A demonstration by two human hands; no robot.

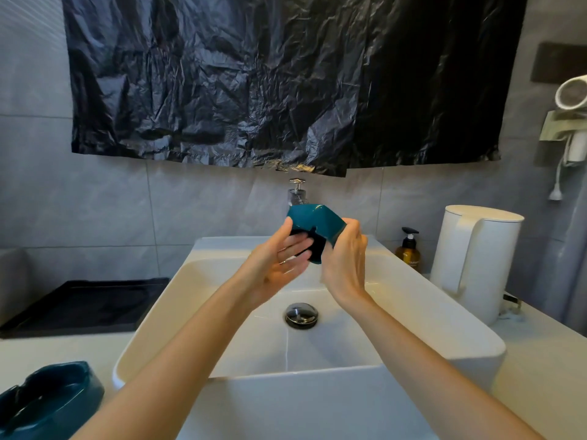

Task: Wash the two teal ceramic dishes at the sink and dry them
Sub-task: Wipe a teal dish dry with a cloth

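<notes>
One teal ceramic dish (314, 222) is held tilted above the white sink (413, 300), just in front of the chrome tap (297, 192). My right hand (344, 262) grips its right edge, fingers curled round the rim. My left hand (282, 258) touches the dish's dark underside with its fingers, thumb up along the left edge. The second teal dish (47, 401) lies on the white counter at the bottom left, with water in it. No water stream from the tap is visible.
A black tray (82, 306) sits on the counter left of the sink. Right of the sink stand an amber pump bottle (408, 250) and a tall white kettle (476, 262). A hair dryer (571, 93) hangs on the right wall. Black plastic sheeting (286, 81) covers the wall above.
</notes>
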